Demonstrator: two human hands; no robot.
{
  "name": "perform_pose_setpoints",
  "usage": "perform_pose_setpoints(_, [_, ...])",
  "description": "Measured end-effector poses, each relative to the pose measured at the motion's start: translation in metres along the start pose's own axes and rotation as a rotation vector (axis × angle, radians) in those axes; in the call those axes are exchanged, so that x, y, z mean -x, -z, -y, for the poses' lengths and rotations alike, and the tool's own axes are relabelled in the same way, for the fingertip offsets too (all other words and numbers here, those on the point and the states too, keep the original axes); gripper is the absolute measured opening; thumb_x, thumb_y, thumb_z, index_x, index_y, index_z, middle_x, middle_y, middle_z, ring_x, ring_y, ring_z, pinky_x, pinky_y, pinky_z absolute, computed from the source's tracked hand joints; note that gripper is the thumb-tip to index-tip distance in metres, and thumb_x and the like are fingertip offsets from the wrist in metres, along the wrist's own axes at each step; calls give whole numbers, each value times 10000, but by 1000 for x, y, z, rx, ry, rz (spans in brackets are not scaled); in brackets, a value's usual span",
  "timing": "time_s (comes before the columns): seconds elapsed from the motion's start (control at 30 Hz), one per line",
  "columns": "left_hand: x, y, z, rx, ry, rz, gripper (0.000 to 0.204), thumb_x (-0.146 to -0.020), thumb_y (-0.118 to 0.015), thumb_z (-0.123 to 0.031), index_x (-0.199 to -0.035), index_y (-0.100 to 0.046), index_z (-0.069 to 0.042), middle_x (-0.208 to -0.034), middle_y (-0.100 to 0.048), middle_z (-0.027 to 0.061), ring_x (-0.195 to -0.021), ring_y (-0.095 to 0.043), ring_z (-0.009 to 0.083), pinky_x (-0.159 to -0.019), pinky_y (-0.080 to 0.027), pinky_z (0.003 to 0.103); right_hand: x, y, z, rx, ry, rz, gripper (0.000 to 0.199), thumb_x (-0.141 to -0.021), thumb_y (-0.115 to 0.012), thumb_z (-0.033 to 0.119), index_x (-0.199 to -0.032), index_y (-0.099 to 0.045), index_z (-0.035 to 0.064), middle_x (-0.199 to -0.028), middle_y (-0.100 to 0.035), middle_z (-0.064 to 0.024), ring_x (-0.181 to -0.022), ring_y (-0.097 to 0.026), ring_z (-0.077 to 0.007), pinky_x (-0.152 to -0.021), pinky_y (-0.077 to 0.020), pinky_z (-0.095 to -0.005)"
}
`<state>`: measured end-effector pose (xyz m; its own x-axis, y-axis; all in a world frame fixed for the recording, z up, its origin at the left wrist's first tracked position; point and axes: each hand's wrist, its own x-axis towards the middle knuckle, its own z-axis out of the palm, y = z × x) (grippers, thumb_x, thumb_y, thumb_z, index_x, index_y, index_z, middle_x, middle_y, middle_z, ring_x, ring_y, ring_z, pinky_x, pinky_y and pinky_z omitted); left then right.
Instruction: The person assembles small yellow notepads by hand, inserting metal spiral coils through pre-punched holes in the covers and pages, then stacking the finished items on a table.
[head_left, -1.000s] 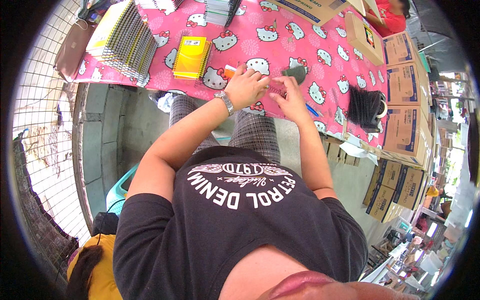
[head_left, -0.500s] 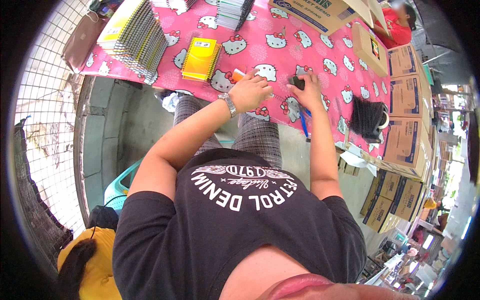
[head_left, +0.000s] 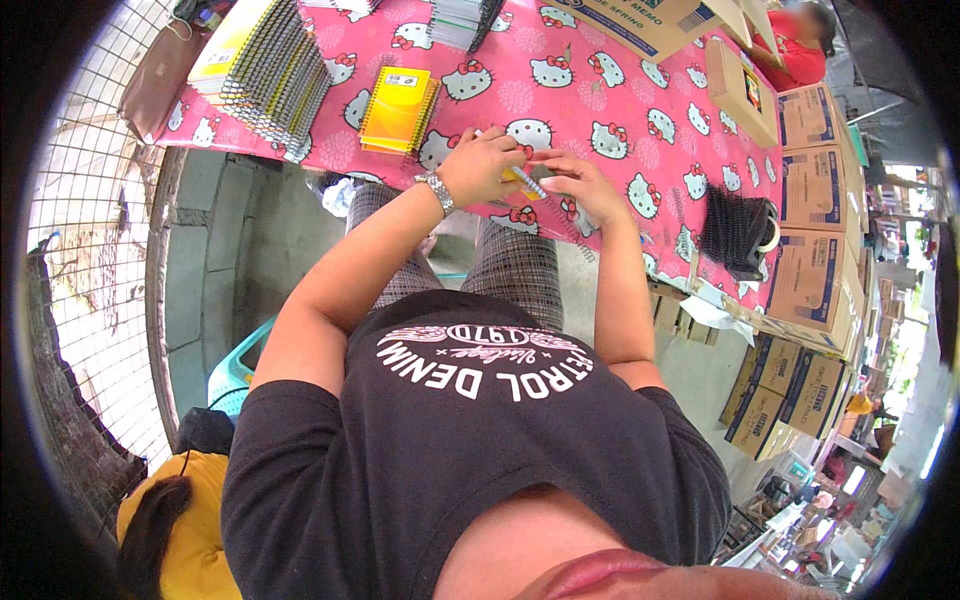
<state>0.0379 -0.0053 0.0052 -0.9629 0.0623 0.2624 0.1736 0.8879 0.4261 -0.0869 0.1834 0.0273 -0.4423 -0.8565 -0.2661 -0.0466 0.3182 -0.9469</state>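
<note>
My left hand point(head_left: 483, 170), with a silver watch on the wrist, is closed over a small yellow notebook point(head_left: 511, 175) at the table's near edge. Most of the notebook is hidden under the fingers. Along its right side runs a spiral binding point(head_left: 526, 184). A thin wire coil point(head_left: 576, 236) trails from there past the table edge, below my right hand point(head_left: 590, 190). The right fingers curl in close to the binding, and whatever they grip is hidden. Left of my hands lies a short stack of yellow spiral notebooks point(head_left: 398, 112).
The table has a pink patterned cloth point(head_left: 520, 90). A tall stack of spiral notebooks point(head_left: 270, 85) stands at the left. Black coils point(head_left: 735, 235) lie at the right, beside stacked cartons point(head_left: 808, 285). An open carton point(head_left: 640, 25) and a person in red point(head_left: 795, 50) are at the far side.
My right hand has moved left to the notebook's binding. The dark block it held and the blue-handled thing near it no longer show. The trailing wire coil is now plainly visible.
</note>
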Motion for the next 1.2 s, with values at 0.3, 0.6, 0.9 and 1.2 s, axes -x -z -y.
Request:
perform_pose_setpoints(0.3, [-6, 8, 2, -7, 6, 40, 408, -688, -710, -326, -1021, -571, -135, -990, -577, 30, -1034, -527, 239, -858, -411, 445, -3, 14, 3, -161, 173, 69, 382, -743, -692, 221, -1088, -669, 57, -1184, -556, -57, -1097, -521, -188, -966, -394, -353])
perform_pose_setpoints(0.6, [-3, 2, 23, 180, -30, -48, 325, -730, -698, -276, -1022, -608, -164, -1014, -566, 67, -1044, -538, 257, -904, -435, 455, -19, 7, 3, -139, 137, 100, 358, -735, -695, 201, -1055, -657, 48, -1173, -559, -55, -1109, -520, -172, -976, -385, -325])
perform_pose_setpoints(0.9, [-8, 14, 45, 428, 53, 86, 260, -771, -700, -128, -1003, -615, -48, -988, -575, 117, -941, -589, 306, -811, -491, 386, -36, 7, 19, -514, 267, 261, 336, -772, -691, 198, -1073, -667, 50, -1135, -597, -39, -1069, -536, -143, -927, -414, -307])
perform_pose_setpoints(1.2, [-10, 16, 47, 469, 215, -9, 239, -780, -691, -184, -963, -629, -43, -921, -638, 149, -875, -625, 339, -775, -494, 407, -53, 25, -4, 560, 130, -271, 328, -784, -726, 288, -1059, -686, 115, -1158, -599, -113, -1118, -528, -264, -951, -411, -397])
